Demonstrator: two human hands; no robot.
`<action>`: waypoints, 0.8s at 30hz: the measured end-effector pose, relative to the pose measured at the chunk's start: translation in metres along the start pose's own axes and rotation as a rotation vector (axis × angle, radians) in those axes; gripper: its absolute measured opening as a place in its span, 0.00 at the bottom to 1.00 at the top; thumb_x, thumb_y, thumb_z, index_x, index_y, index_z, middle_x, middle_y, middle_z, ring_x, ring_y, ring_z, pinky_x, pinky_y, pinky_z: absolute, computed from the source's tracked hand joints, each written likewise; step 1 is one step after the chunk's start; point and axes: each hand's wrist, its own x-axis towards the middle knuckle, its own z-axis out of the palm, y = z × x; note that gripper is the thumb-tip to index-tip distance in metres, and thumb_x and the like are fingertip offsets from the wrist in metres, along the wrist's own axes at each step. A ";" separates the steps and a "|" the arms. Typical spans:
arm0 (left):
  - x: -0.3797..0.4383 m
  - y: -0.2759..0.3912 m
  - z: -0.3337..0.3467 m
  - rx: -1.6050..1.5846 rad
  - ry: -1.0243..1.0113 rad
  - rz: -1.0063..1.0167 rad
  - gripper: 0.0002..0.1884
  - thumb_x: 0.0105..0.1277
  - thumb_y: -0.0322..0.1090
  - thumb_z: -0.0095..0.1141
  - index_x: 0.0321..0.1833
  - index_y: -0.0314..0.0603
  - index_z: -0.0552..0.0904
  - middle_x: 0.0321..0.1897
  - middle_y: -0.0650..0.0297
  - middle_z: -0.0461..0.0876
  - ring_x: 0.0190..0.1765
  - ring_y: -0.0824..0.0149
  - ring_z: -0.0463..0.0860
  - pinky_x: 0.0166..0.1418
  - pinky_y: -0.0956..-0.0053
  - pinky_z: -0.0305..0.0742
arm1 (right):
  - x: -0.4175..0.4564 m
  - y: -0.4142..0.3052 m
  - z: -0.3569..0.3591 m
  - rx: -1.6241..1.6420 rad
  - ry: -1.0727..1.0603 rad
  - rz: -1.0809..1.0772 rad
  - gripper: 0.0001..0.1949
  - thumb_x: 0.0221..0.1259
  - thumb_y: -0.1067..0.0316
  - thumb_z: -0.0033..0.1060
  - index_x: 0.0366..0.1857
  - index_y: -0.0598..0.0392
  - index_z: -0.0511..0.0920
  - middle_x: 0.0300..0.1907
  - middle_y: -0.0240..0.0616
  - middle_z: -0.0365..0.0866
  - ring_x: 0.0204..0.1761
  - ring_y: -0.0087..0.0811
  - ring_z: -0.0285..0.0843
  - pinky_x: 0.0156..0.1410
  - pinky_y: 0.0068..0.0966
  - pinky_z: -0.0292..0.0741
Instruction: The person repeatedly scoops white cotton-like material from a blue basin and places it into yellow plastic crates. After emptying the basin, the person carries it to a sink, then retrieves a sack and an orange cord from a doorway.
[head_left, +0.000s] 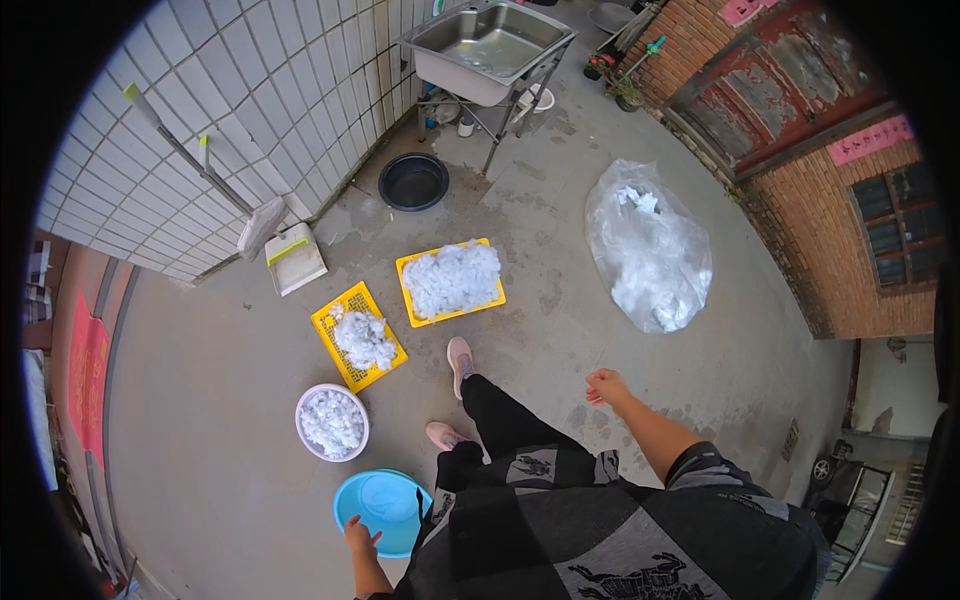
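Observation:
My left hand hangs above the near rim of a light-blue plastic basin, its thumb and fingers apart. Off to the right, my right hand hangs over the concrete with loosely curled fingers and nothing visible in it. White fluffy fibre stuffing fills a round white basin beyond the blue one. More stuffing lies in a yellow plastic crate. A second yellow crate is heaped with stuffing. A large clear plastic bag containing white fibre lies ahead to the right.
A black basin sits before a stainless-steel sink on a metal stand. A dustpan and a broom stand by the tiled wall. Potted plants line the brick wall. A wheeled vehicle is at right.

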 end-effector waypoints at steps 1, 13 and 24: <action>-0.009 0.017 -0.002 0.105 -0.017 0.021 0.25 0.62 0.24 0.45 0.64 0.42 0.76 0.47 0.60 0.78 0.50 0.61 0.77 0.39 0.65 0.74 | -0.007 0.041 -0.030 0.018 0.072 0.099 0.10 0.67 0.65 0.56 0.44 0.58 0.81 0.32 0.42 0.85 0.28 0.35 0.87 0.31 0.33 0.85; -0.107 0.133 0.164 0.478 -0.268 0.550 0.16 0.64 0.30 0.59 0.55 0.38 0.82 0.40 0.61 0.86 0.43 0.62 0.86 0.47 0.62 0.80 | 0.024 0.217 -0.174 -0.171 -0.023 0.142 0.09 0.67 0.64 0.61 0.36 0.60 0.84 0.33 0.44 0.88 0.30 0.40 0.89 0.34 0.38 0.86; -0.205 0.286 0.399 0.690 0.063 0.936 0.22 0.51 0.20 0.61 0.53 0.35 0.81 0.39 0.57 0.86 0.42 0.57 0.86 0.52 0.66 0.82 | 0.114 0.102 -0.346 0.529 0.242 0.036 0.11 0.69 0.60 0.62 0.45 0.57 0.82 0.36 0.37 0.85 0.34 0.30 0.87 0.35 0.28 0.84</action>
